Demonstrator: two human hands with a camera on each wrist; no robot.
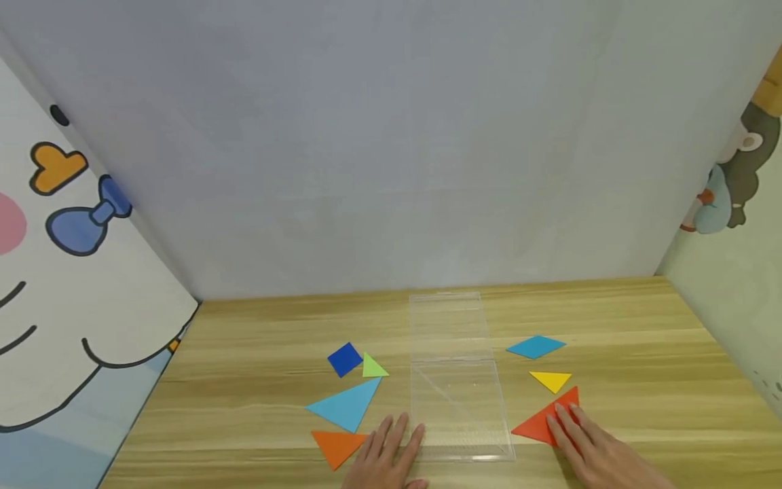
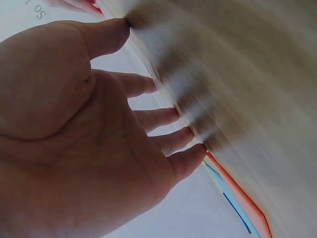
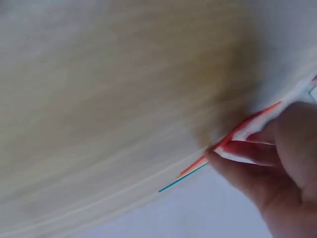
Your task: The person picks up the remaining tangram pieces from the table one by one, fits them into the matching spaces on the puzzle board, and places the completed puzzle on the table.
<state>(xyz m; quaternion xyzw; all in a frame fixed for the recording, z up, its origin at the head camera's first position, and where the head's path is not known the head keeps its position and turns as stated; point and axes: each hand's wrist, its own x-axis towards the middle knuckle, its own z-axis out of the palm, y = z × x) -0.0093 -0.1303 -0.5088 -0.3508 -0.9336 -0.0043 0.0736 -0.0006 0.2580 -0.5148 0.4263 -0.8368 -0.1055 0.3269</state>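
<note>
My right hand (image 1: 589,441) has its fingertips on a red triangle (image 1: 537,428) that lies on the table. In the right wrist view the fingers (image 3: 237,171) come down onto this thin red piece. My left hand (image 1: 385,458) rests on the table with its fingers spread, holding nothing. Its little finger is right at an orange triangle (image 1: 334,445); the left wrist view shows the edge of this orange triangle (image 2: 247,201) by that fingertip. A clear plastic rectangle (image 1: 452,455), divided into two squares, lies flat between the hands.
Beyond the left hand lie a light blue triangle (image 1: 348,404), a dark blue square (image 1: 345,359) and a small green triangle (image 1: 372,367). Past the red piece are a yellow triangle (image 1: 552,380) and a blue parallelogram (image 1: 536,347). A pale wall (image 1: 403,170) borders the table's far edge.
</note>
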